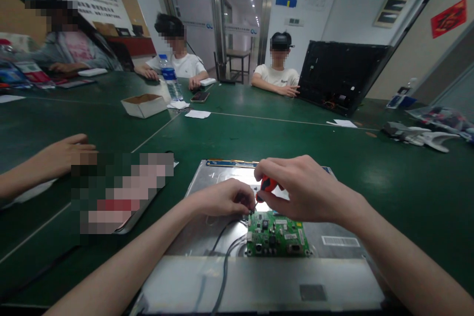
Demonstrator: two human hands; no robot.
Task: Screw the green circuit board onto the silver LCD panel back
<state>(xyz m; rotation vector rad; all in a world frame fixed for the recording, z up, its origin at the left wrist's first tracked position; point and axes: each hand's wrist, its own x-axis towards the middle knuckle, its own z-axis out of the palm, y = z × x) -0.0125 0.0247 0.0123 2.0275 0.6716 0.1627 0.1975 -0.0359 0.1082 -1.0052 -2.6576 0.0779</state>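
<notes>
A metal-backed display panel (192,281) lies flat in front of me with a green circuit board (278,237) on it. My right hand (301,190) grips a screwdriver (268,185) by its red and black handle, tilted, its shaft running down toward the board's upper left corner. My left hand (225,196) is pinched close to the shaft's lower end at that corner. Whatever its fingertips hold is hidden or too small to name. Dark cables (226,266) run from the board's left side down across the panel.
On the green table (237,133) stand an open box (144,105) and a water bottle (170,79). A phone (200,97) lies nearby. A large black screen back (340,76) is at the right rear. Another person's hand (66,155) rests at left; other people sit opposite.
</notes>
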